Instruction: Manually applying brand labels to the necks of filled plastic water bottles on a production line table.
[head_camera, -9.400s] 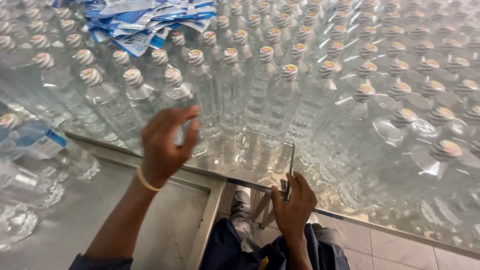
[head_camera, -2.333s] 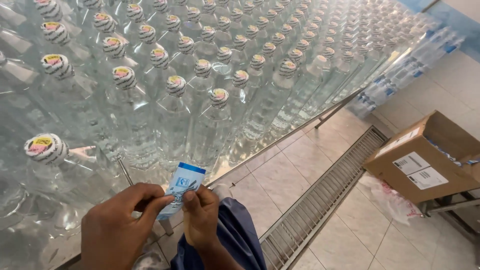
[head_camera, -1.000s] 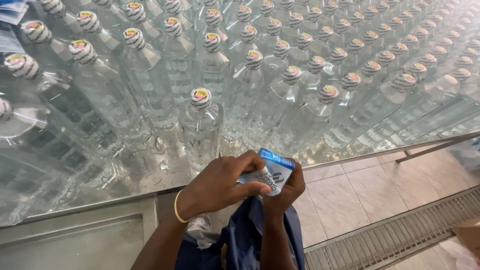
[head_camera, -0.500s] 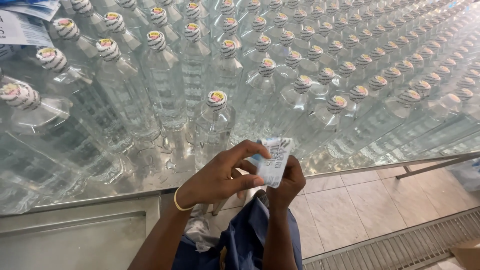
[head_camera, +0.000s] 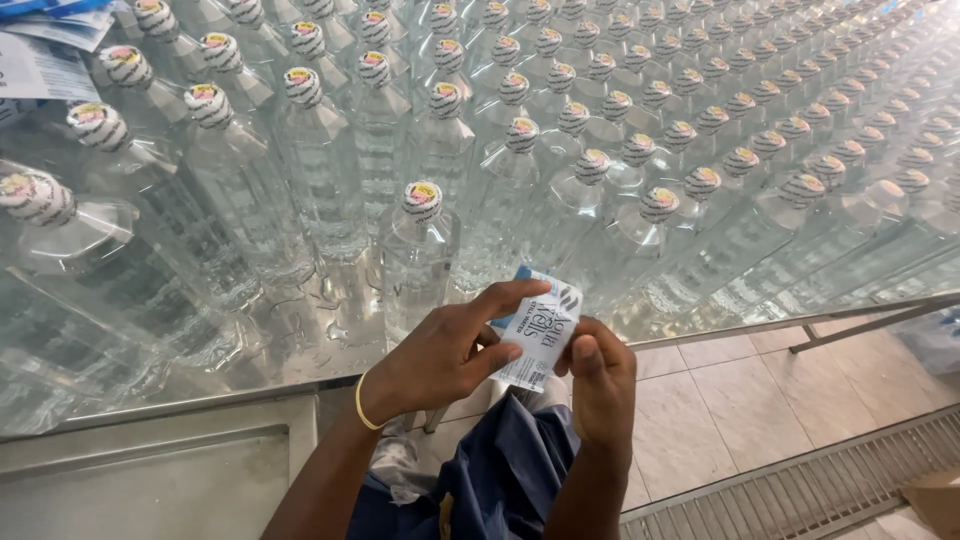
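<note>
I see left hand (head_camera: 440, 350) and right hand (head_camera: 600, 375) pinching label (head_camera: 535, 335) | now flipped white-side up, opening | nearest bottle (head_camera: 420, 250) unlabelled

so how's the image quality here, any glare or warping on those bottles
Head view: bright, even light, with white glare patches on the shoulders of the clear bottles and the wet metal table. The wide lens bends the bottle rows outward, most at the left edge. The left hand, right hand and the white-and-blue label between them are sharp; the far rows upper right go soft.

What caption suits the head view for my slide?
Both hands, left hand and right hand, hold a blue-and-white paper label beside clear plastic bottles.
</note>
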